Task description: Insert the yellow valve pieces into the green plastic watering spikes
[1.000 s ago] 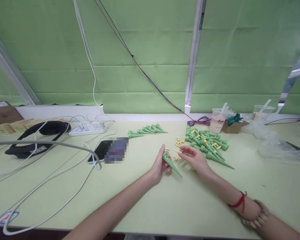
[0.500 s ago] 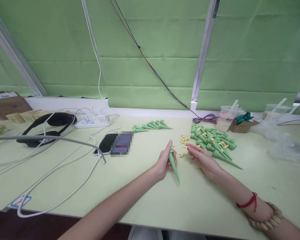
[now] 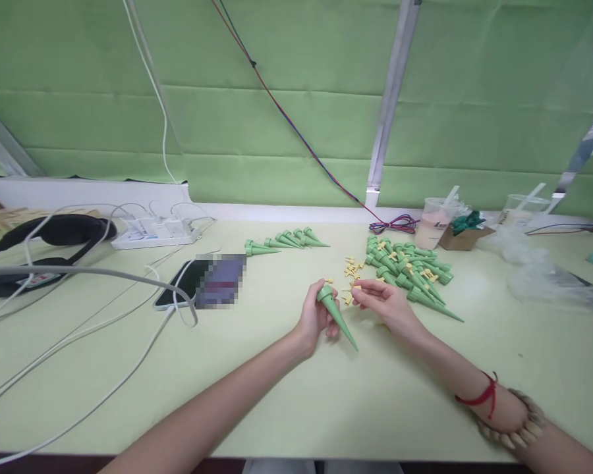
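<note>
A: Holding the green cone spike (image 3: 337,315) near its wide end, the left hand (image 3: 314,317) has its fingers closed around it, and the pointed tip is directed down and to the right, just above the table (image 3: 286,401).

B: And the right hand (image 3: 386,303)?

A: It is just beside the left one. Thumb and forefinger are pinched together on a small yellow piece (image 3: 356,287); the other fingers are loosely curled. The piece is close to the wide end of the spike, but whether they touch — this cannot be told.

B: What lies around the hands?

A: More small yellow parts (image 3: 350,267) are scattered on the table just behind the hands. To the right of them there is a pile of green spikes (image 3: 409,272), some with yellow parts among them. A smaller row of green spikes (image 3: 281,241) lies further back on the left.

B: Anything else on the table?

A: A phone (image 3: 188,288) with white cables (image 3: 79,368) over it, a black headset (image 3: 39,240), a white power strip (image 3: 153,232) — and at the back right a plastic cup (image 3: 432,222) beside a small cardboard box (image 3: 462,236).
</note>
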Available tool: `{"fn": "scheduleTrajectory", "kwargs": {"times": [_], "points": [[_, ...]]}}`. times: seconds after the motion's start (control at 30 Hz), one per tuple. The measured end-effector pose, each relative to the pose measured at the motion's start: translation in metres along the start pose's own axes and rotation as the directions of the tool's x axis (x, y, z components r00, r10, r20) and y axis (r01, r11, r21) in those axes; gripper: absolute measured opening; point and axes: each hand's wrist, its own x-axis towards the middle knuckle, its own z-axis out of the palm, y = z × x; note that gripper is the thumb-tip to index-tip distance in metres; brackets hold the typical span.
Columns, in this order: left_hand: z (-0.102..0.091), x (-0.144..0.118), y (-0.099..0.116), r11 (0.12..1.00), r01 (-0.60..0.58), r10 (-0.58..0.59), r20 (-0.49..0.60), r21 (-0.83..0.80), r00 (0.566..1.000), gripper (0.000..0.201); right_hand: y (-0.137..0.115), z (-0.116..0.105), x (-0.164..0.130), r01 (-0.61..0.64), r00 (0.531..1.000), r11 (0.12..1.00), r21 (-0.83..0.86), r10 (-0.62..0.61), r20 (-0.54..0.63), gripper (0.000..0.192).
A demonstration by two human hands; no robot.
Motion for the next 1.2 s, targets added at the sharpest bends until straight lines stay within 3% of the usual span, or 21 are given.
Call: {"fn": "scheduleTrajectory", "kwargs": {"times": [0.2, 0.57, 0.87, 1.2], "points": [[0.0031, 0.0019, 0.0007, 0.998, 0.008, -0.003, -0.067, 0.065, 0.998, 0.043, -0.0047, 0.0015, -0.0014, 0.103, 0.995, 0.990, -0.092, -0.103, 0.005, 0.029], [0.0054, 0.0023, 0.0004, 0.977, 0.002, 0.018, -0.093, 0.215, 0.996, 0.049, -0.0019, -0.0006, 0.0012, -0.059, 0.998, 0.998, -0.006, 0.059, -0.034, 0.028], [0.0047, 0.0001, 0.0006, 0.966, -0.019, 0.054, -0.130, 0.259, 0.990, 0.050, -0.0020, -0.0015, 0.0001, 0.108, 0.993, 0.992, -0.060, -0.105, 0.049, 0.030], [0.0071, -0.0027, 0.0014, 0.970, -0.023, 0.054, -0.123, 0.242, 0.991, 0.056, -0.0034, 0.0011, -0.0035, 0.137, 0.988, 0.982, -0.129, -0.127, 0.087, 0.026]]}}
